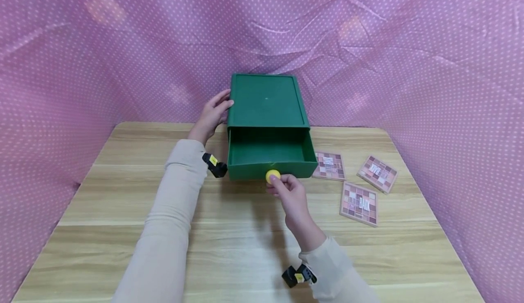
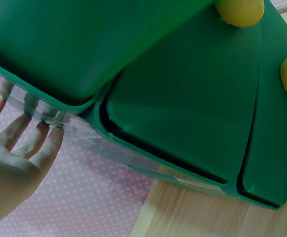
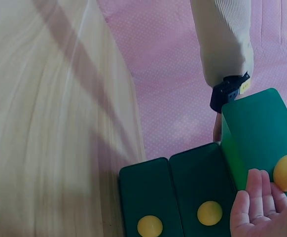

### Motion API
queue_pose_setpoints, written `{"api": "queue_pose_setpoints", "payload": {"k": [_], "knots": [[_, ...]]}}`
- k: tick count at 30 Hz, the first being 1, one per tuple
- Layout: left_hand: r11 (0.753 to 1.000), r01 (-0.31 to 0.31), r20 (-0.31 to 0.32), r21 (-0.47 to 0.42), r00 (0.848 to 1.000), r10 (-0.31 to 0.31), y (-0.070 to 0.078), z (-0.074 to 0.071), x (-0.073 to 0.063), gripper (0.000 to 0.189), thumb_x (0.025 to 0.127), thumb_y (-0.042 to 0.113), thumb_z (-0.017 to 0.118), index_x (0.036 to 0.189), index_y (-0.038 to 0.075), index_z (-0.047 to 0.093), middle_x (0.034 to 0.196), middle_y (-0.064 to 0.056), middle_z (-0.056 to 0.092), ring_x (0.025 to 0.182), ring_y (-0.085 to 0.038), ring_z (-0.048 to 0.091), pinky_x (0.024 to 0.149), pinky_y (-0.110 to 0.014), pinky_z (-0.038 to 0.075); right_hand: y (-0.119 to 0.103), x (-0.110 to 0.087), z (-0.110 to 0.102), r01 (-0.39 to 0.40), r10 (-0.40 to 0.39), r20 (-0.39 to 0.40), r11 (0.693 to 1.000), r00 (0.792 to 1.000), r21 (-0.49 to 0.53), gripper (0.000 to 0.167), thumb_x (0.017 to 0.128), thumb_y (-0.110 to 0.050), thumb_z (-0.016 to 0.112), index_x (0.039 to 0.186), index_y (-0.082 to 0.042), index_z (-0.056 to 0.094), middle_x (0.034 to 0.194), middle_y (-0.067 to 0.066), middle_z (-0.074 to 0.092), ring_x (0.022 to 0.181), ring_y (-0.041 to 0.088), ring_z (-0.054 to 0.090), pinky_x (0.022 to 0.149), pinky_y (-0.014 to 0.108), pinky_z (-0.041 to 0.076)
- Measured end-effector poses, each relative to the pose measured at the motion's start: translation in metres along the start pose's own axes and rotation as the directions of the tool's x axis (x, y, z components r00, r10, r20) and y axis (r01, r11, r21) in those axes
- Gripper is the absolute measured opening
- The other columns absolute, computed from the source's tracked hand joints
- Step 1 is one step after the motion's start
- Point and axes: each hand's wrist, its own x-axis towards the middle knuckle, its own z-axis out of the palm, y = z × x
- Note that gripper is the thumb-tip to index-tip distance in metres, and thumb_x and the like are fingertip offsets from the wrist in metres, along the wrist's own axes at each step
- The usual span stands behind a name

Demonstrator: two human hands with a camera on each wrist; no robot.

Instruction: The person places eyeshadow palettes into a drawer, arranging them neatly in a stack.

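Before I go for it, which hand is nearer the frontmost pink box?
Right. The right hand holds the yellow knob of the open drawer, to the left of the frontmost pink box. The left hand is farther off, against the left side of the green cabinet.

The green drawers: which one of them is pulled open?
The top drawer, whose yellow knob the right hand holds; the middle drawer and bottom drawer are closed.
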Motion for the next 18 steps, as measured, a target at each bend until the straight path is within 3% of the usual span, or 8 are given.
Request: {"api": "queue_pose_setpoints", "payload": {"k": [18], "knots": [[1.0, -0.004, -0.011, -0.016, 1.0, 0.004, 0.0, 0.002, -0.004, 0.048, 0.086, 0.022, 0.053, 0.132, 0.018, 0.037, 0.132, -0.002, 0.035, 0.112, -0.02, 0.041, 0.088, -0.041, 0.036, 0.012, -0.028, -0.004, 0.014, -0.013, -0.016, 0.999, 1.0, 0.049, 0.029, 0.081, -0.021, 0.061, 0.092, 0.005, 0.05, 0.086, 0.015, 0.058, 0.078, 0.026, 0.057, 0.076, 0.035, 0.045]]}}
